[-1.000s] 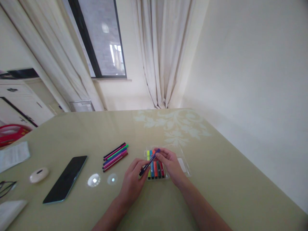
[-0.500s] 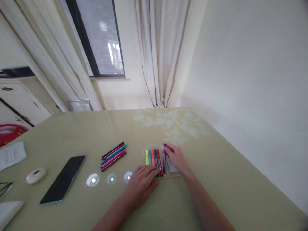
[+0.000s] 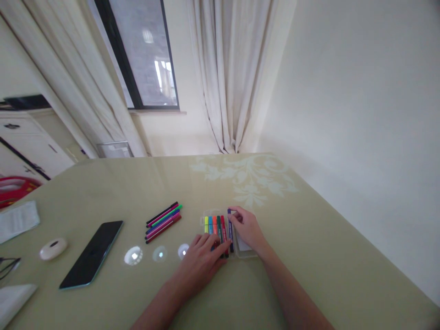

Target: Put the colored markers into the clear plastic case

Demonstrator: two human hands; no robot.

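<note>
A clear plastic pen case lies opened on the table, with a row of felt-tip pens in its left half: yellow, blue, orange, green and red. My right hand pinches a dark purple felt-tip pen near its upper end, just right of the red one. My left hand lies with fingers stretched over the lower ends of the row, its index fingertip by the purple pen. Those lower ends are partly hidden. Left of the case, a loose bunch of felt-tip pens rests on the table.
A black phone and a white oval object lie on the left of the table. Beyond them are a pale folded cloth or paper, a dark cable and a white object. A wall borders the right side.
The purple pen in my right hand has moved slightly left, closer to the red pen. The case has shifted a little left and towards me.
</note>
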